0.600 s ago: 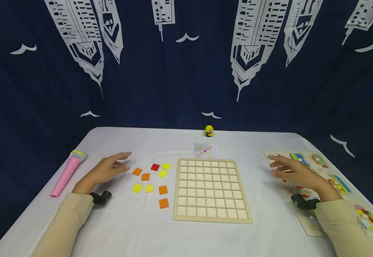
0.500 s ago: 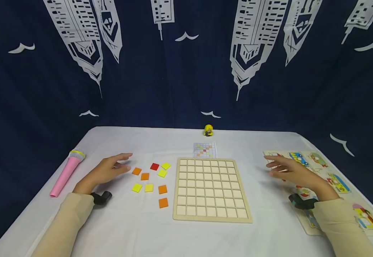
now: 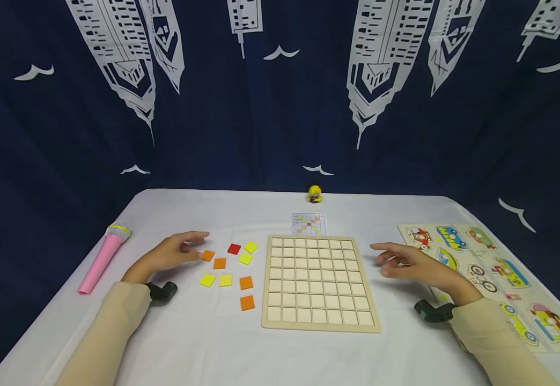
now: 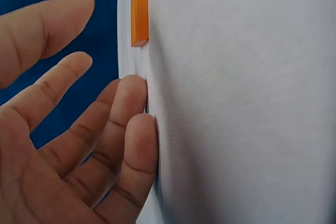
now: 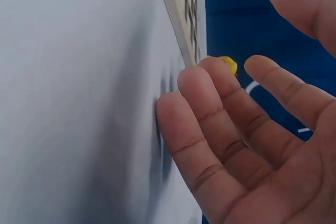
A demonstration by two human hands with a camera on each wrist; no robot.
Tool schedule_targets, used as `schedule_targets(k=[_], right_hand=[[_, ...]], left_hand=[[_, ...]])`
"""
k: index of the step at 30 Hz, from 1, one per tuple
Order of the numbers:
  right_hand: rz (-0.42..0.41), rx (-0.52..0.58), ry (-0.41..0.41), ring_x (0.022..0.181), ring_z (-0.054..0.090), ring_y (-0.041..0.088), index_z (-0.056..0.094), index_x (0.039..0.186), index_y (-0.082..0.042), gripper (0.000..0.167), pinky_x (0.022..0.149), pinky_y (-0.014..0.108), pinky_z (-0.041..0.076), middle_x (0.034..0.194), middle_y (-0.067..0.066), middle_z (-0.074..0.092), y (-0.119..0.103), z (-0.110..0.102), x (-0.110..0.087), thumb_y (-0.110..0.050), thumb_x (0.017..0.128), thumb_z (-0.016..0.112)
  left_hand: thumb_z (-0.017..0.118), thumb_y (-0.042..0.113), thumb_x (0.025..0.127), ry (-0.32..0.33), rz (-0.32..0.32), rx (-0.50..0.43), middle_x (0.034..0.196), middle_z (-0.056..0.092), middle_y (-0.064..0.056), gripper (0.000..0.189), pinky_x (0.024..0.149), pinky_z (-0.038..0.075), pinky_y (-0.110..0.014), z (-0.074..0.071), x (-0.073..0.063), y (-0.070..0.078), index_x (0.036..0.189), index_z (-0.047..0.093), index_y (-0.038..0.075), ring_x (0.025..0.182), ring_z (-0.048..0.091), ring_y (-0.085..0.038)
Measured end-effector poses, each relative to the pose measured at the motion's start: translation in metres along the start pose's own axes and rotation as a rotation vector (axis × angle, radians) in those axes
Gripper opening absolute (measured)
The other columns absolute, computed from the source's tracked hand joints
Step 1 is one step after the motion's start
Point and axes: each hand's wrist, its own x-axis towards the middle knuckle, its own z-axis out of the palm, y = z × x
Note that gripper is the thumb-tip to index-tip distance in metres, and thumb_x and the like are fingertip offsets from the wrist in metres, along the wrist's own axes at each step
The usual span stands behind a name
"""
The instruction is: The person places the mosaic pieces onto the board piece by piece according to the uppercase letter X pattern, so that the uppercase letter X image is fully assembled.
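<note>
My left hand [image 3: 171, 252] hovers low over the cloth at the left, its fingers relaxed and holding nothing. Just beyond its fingertips lies an orange square tile [image 3: 207, 255]; the left wrist view has an orange tile [image 4: 139, 17] on edge-on cloth, apart from the fingers. Several more tiles lie loose there: a red tile [image 3: 234, 249], yellow ones such as this yellow tile [image 3: 225, 280], and other orange ones. Between the hands is a wooden grid board [image 3: 316, 328], its squares bare. To its right, my right hand [image 3: 417, 264] is loosely spread, holding nothing, the board nearest its fingers.
A small card with a coloured grid pattern [image 3: 309, 224] lies behind the board, and a yellow figurine [image 3: 314, 194] stands at the back edge. At far left lies a pink toy microphone [image 3: 101, 262]. A picture puzzle board [image 3: 494, 300] lies at right, partly under the right arm.
Both hands have moved inward: the left one rightward to the nearest orange tile, the right one leftward off the picture puzzle towards the grid board. The tiles lie as before.
</note>
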Motion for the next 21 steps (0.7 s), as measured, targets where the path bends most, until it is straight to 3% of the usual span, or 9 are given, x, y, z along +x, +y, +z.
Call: schedule_targets(k=[5, 11, 17, 21], right_hand=[[0.018, 0.013, -0.042, 0.118, 0.068, 0.023, 0.047, 0.155, 0.009, 0.063, 0.096, 0.026, 0.053, 0.131, 0.019, 0.070, -0.005, 0.007, 0.012, -0.012, 0.102, 0.075], [0.081, 0.097, -0.087, 0.108, 0.069, 0.022, 0.040, 0.157, 0.012, 0.072, 0.094, 0.026, 0.053, 0.133, 0.025, 0.067, -0.007, 0.009, 0.025, -0.010, 0.100, 0.077], [0.175, 0.167, -0.087, 0.100, 0.068, 0.019, 0.037, 0.159, 0.012, 0.080, 0.081, 0.029, 0.057, 0.134, 0.027, 0.063, -0.003, 0.012, 0.034, -0.009, 0.096, 0.081], [0.216, 0.206, -0.064, 0.087, 0.063, 0.016, 0.038, 0.158, 0.012, 0.081, 0.071, 0.030, 0.056, 0.125, 0.022, 0.062, 0.001, 0.014, 0.038, -0.006, 0.093, 0.083]], left_hand=[[0.079, 0.007, 0.095, -0.023, 0.010, -0.014, 0.148, 0.060, -0.030, 0.062, 0.102, 0.052, -0.048, -0.002, 0.008, -0.001, 0.153, 0.056, -0.001, 0.101, 0.063, -0.026], [0.084, 0.008, 0.091, -0.061, -0.042, -0.033, 0.146, 0.060, -0.027, 0.066, 0.097, 0.051, -0.040, -0.004, 0.014, 0.000, 0.151, 0.058, 0.000, 0.094, 0.059, -0.023], [0.085, 0.007, 0.088, -0.089, -0.088, -0.043, 0.144, 0.060, -0.024, 0.066, 0.089, 0.049, -0.033, -0.006, 0.021, -0.002, 0.149, 0.061, 0.000, 0.091, 0.057, -0.022], [0.084, 0.005, 0.087, -0.097, -0.096, -0.046, 0.137, 0.062, -0.022, 0.063, 0.085, 0.048, -0.032, -0.006, 0.023, -0.004, 0.146, 0.063, -0.001, 0.088, 0.055, -0.022]])
